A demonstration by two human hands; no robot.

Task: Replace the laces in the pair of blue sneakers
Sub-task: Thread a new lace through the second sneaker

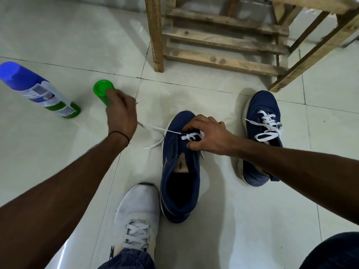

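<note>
Near blue sneaker (179, 183) on floor, toe pointing away, long axis straight ahead. Gripped over eyelet rows by right hand (207, 133), fingers curled across vamp, thumb on near side. White lace (155, 129) stretched sideways from toe-end eyelets, out left of sneaker, end apparently pinched in left hand (121, 115), fingers closed. Other lace end loose on floor, just left of sneaker. Next pull probably crosswise to sneaker axis; left hand nearer to loose end. Second blue sneaker (260, 105) right of it, loosely laced.
</note>
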